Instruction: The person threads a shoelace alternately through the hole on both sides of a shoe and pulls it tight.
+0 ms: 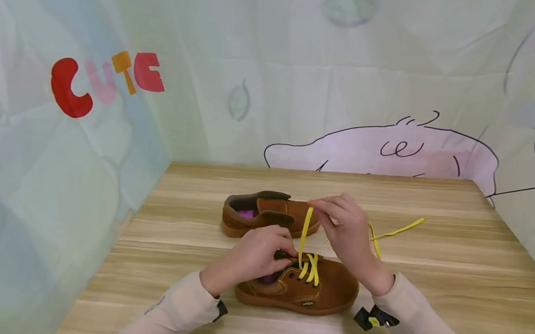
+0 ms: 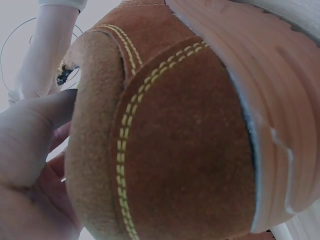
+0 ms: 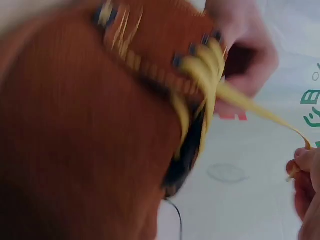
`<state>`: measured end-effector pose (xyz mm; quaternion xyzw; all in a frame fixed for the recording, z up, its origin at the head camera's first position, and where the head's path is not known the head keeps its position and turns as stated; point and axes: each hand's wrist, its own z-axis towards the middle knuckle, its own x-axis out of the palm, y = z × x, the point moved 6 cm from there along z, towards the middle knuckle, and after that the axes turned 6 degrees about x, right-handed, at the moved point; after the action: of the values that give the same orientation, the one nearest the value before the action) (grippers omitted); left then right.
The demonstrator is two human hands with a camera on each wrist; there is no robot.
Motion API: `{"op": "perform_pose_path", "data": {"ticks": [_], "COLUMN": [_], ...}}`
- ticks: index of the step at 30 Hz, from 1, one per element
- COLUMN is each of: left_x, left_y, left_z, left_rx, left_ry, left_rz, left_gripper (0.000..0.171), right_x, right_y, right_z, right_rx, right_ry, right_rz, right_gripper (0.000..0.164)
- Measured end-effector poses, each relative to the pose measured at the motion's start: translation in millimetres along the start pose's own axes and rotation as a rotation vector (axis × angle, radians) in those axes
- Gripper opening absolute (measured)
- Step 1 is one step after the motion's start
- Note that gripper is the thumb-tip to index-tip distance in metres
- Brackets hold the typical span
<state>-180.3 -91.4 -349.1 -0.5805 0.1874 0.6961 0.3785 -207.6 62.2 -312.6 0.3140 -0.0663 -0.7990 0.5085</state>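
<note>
A brown shoe (image 1: 335, 287) stands on the table in front, toe to the right, with a yellow shoelace (image 1: 305, 234) threaded through several of its eyelets. My left hand (image 1: 260, 251) grips the upper at the shoe's opening, near the far eyelet flap; its fingertips are partly hidden. Above the shoe, my right hand (image 1: 349, 230) pinches the lace between thumb and fingers and holds it taut and upward. The right wrist view shows this strand (image 3: 260, 110) running from the eyelets to the fingertips. The brown heel (image 2: 185, 135) fills the left wrist view.
Behind lies a second brown shoe (image 1: 231, 222), unlaced, its flaps spread and something purple inside. Another length of yellow lace (image 1: 400, 230) trails over the wooden table (image 1: 465, 311) to the right. Printed cloth walls (image 1: 206, 103) enclose the table's back and sides.
</note>
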Motion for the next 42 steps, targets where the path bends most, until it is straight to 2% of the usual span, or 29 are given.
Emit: {"op": "perform_pose_path", "data": {"ticks": [4,7,9,14,19,31,37,42], "left_x": [-0.5,-0.3,-0.2,0.4,0.5,0.5,0.9,-0.5], "left_y": [0.3,0.8,1.3,2.8,3.4,3.9,4.6,8.4], "left_z": [0.3,-0.2,-0.4,-0.5,-0.3,-1.0,-1.7,-4.3], "left_rx": [0.004,-0.003,-0.009,-0.025,-0.034,-0.048,-0.058,-0.110], "left_ry": [-0.013,-0.017,-0.018,-0.020,-0.028,-0.045,-0.048,-0.146], "left_rz": [0.001,-0.003,-0.012,-0.030,-0.028,-0.046,-0.039,-0.070], "left_gripper": [0.008,0.008,0.008,0.009,0.010,0.010,0.009,0.013], "right_x": [12.6,22.4,27.3,35.8,41.1,41.4,44.1,43.8], "right_y": [-7.5,-12.5,-15.8,-22.0,-25.6,-27.5,-26.2,-27.7], "right_z": [-10.7,-21.1,-26.4,-34.5,-37.3,-36.9,-37.5,-39.1], "right_rx": [0.272,0.427,0.485,0.566,0.621,0.673,0.631,0.579], "right_ry": [0.161,0.275,0.331,0.424,0.464,0.491,0.507,0.509], "right_rz": [0.241,0.316,0.323,0.337,0.356,0.384,0.300,0.225], "right_gripper": [0.018,0.017,0.016,0.013,0.012,0.013,0.010,0.008]}}
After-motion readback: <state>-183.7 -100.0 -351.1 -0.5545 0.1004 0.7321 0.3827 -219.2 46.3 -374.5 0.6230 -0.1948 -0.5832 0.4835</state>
